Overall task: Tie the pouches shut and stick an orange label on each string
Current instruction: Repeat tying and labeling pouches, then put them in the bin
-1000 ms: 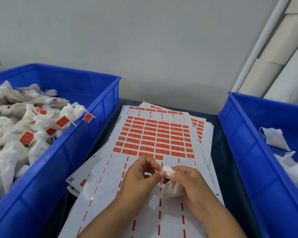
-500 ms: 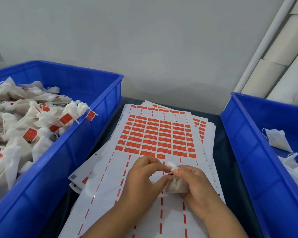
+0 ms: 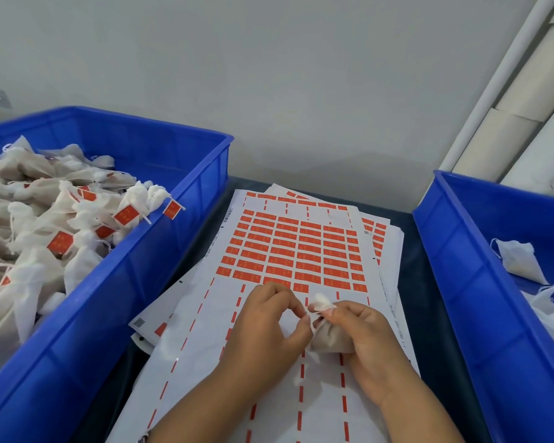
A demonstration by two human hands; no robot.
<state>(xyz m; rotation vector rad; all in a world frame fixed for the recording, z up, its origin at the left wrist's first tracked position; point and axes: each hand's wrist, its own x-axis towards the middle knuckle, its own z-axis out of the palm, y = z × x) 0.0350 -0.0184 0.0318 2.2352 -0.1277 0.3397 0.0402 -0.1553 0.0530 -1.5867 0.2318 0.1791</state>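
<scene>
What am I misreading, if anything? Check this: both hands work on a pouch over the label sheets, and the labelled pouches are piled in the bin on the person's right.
One thing is wrong. The head view shows the labelled pouches piled in the left bin, not the right one. The rest holds: the left hand and right hand work on the pouch over the label sheets.

Label sheets (image 3: 288,251) between two bins; left bin (image 3: 186,225) holds tagged pouches (image 3: 61,225); right bin (image 3: 461,282) holds untied pouches (image 3: 518,260).

Free room is only btw. the left bin (image 3: 186,225) and right bin (image 3: 445,251), over the label sheets (image 3: 285,251); wall (image 3: 269,91) blocks behind.
</scene>
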